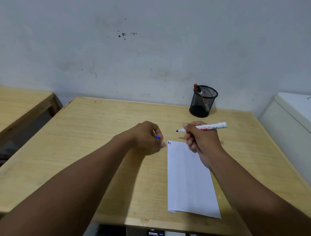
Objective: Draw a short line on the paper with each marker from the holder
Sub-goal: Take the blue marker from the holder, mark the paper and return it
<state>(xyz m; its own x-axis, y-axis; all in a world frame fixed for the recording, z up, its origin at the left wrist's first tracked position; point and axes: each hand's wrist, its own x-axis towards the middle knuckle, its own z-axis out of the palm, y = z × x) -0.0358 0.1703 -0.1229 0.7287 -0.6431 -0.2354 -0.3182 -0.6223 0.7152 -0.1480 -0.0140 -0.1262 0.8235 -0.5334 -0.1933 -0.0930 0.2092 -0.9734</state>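
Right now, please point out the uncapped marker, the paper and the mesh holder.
uncapped marker (204,127): head view, on its white barrel.
paper (191,182): head view, on its bare middle.
mesh holder (204,102): head view, on its front wall.

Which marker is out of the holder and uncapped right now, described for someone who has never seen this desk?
On the wooden desk, look just above the top edge of the white paper. The right hand holds a white marker there, lying almost level, its bare dark tip pointing left. Unlike the markers standing in the black mesh holder behind it, it has no cap on.
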